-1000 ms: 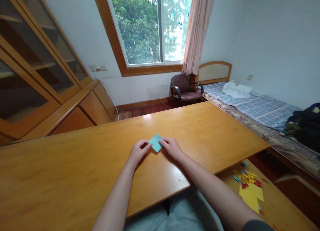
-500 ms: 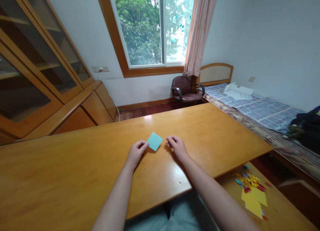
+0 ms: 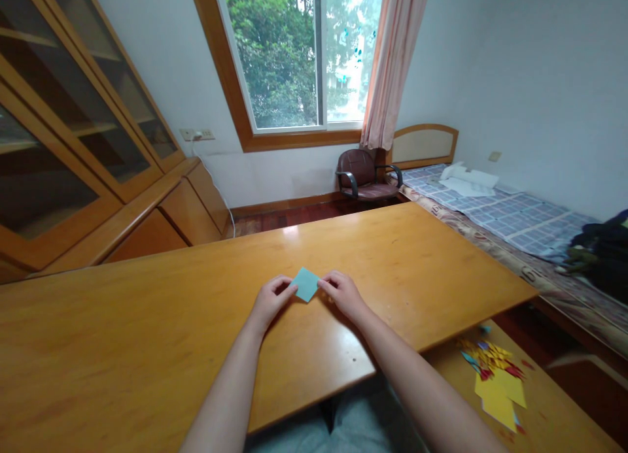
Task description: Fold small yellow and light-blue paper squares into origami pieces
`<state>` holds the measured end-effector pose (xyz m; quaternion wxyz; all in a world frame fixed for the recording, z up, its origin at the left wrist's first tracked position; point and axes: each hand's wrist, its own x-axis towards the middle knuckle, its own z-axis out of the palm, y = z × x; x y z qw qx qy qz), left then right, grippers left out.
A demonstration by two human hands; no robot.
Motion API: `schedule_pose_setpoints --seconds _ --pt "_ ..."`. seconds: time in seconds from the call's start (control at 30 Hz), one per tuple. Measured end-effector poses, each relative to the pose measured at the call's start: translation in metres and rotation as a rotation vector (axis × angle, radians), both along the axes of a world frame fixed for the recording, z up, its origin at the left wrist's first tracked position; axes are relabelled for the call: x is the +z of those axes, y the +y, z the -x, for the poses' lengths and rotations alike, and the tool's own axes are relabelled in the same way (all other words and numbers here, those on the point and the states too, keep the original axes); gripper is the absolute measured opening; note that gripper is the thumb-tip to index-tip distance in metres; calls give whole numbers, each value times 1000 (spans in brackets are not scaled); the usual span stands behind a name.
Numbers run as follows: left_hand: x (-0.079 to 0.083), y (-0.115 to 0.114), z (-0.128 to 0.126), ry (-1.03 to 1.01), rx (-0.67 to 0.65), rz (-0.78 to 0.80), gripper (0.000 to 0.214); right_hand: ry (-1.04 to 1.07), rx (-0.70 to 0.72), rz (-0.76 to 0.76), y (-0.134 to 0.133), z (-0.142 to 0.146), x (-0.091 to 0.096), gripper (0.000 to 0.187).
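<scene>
Teal paper square [image 3: 305, 284] sat near the middle of the long wooden table [image 3: 147, 322], turned like a diamond, with one corner pointing far and one pointing near. The left hand [image 3: 269, 301] pinched its left corner, fingertips closed narrowly on the edge. The right hand [image 3: 343, 293] pinched the right corner in the same tight way, its knuckles curled under. Both hands rested low over the tabletop, with the paper stretched between them. Whether the sheet lay flat on the wood or was lifted a little could not be told. Both forearms reached in from the near edge, bare to the elbow.

To the right, and lower than the table, a smaller wooden surface [image 3: 554, 414] carried yellow paper sheets [image 3: 500, 391] with a heap of small coloured paper scraps [image 3: 490, 361] just beyond them. Farther right stood a bed [image 3: 515, 218] with a checked cover, white papers [image 3: 468, 180] near its headboard and a dark bundle [image 3: 601, 253] at the frame's right edge. A dark red office chair [image 3: 363, 173] stood at the far wall below the window [image 3: 299, 54], beside a pink curtain [image 3: 392, 61]. A glass-fronted wooden cabinet [image 3: 73, 133] filled the left side.
</scene>
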<state>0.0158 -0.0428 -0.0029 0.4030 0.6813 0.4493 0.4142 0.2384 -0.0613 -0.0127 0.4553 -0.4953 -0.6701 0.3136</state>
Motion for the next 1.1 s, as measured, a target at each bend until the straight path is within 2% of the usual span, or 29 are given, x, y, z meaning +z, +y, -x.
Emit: schedule_pose_setpoints --seconds 0.23,0.57,0.77,0.93,1.0,1.1 --pt "-3 0 -2 88 25 -22 28 -160 123 -50 -8 7 2 15" --pt "0 -1 -2 51 65 -13 31 -165 76 -55 -9 7 4 16" --pt "-5 2 0 -31 193 53 37 -126 -3 -53 -5 4 0 17" --pt "-7 10 2 -65 275 73 44 -124 -7 -53 -4 3 -2 14" --pt "-5 15 6 -55 293 80 47 -133 0 -57 -5 3 -2 15" --pt "0 20 21 92 322 67 53 -148 12 -59 -6 4 -1 16"
